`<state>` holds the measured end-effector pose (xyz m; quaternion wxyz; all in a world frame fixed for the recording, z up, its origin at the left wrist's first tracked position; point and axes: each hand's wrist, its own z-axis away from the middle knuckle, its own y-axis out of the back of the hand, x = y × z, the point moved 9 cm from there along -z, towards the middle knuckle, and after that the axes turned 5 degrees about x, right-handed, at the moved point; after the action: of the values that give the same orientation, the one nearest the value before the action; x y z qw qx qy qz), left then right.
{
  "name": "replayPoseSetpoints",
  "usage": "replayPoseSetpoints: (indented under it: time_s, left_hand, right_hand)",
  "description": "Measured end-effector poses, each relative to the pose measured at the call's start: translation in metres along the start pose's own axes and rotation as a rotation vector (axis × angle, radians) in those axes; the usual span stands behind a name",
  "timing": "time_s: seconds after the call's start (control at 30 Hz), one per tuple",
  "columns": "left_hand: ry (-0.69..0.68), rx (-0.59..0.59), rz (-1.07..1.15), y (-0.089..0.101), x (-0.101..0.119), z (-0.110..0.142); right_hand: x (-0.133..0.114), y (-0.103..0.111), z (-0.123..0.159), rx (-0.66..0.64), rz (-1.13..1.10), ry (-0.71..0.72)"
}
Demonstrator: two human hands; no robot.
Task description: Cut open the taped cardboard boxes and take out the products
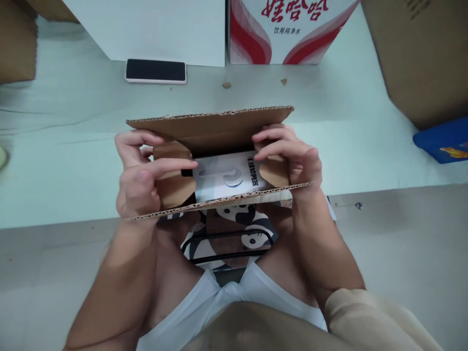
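A small cardboard box (219, 127) is held at the table's front edge, its long flaps standing up on the far and near sides. Inside lies a white printed box (219, 181) with a grey curved picture and black characters. My left hand (137, 173) grips the left end, its index finger stretched over the short flap to the white box's edge. At the right end, my right hand (298, 153) holds the cardboard with bent fingers, fingertips by the printed characters. The short end flaps are folded inward over the white box's ends. The lower sides of the cardboard box are hidden.
A phone-like device with a dark face (156, 71) lies on the pale green table (73, 170). Behind stand a white panel (164, 29) and a red-and-white carton (292, 44). Larger cardboard (424, 58) and a blue packet (444, 141) are at right. Two small brown scraps lie between.
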<state>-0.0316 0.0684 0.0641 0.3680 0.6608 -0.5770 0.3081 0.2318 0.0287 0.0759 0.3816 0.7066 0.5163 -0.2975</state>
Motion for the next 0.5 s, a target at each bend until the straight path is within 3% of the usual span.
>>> replayPoseSetpoints:
  time_s: [0.1, 0.17, 0.23, 0.37, 0.43, 0.5]
  left_hand:
    - [-0.023, -0.099, 0.012, -0.007, -0.007, -0.001]
    - [-0.082, -0.093, 0.054, -0.007, -0.002, 0.0]
    - [-0.108, -0.021, 0.14, -0.005, 0.007, 0.0]
    - [-0.127, 0.222, 0.237, 0.009, 0.021, 0.004]
    - [-0.144, 0.301, 0.25, 0.015, 0.022, 0.006]
    - [-0.132, 0.338, 0.266, 0.019, 0.018, 0.006]
  right_hand:
    - [-0.004, -0.006, 0.003, -0.092, 0.03, -0.001]
    - [-0.004, -0.007, 0.005, -0.081, 0.023, -0.011]
    - [-0.003, -0.002, 0.006, 0.038, -0.024, -0.021]
    - [0.001, 0.021, 0.015, 0.444, -0.141, 0.018]
    - [0.005, 0.023, 0.018, 0.523, -0.14, 0.014]
    - [0.009, 0.02, 0.02, 0.511, -0.056, -0.022]
